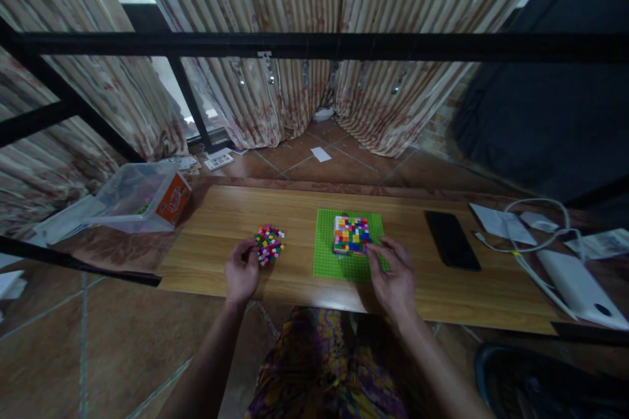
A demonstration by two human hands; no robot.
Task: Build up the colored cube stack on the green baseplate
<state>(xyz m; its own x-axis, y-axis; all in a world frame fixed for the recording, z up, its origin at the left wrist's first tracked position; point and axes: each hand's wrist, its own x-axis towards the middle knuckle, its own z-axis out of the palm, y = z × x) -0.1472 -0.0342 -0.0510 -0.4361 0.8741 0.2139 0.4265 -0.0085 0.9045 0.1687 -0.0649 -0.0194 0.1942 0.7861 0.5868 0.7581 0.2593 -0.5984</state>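
Note:
A green studded baseplate (324, 267) lies on the wooden board, bearing a square block of small multicoloured toy bricks (350, 234). My right hand (397, 278) reaches over the plate's right side, its thumb and forefinger drawn together at the block's right edge. Whatever is between those fingertips is too small to make out. To the left, a heap of loose multicoloured bricks (269, 244) sits on the wood. My left hand (242, 272) is at the heap's left edge with fingers curled into a pinch, and what they hold is hidden.
The wooden board (295, 288) spans the front. A black phone (452, 240) lies right of the baseplate, with a white cable (533, 268) and a white device (584, 288) beyond. At the left stands a clear plastic box (132, 200). A black metal bar (314, 46) crosses behind.

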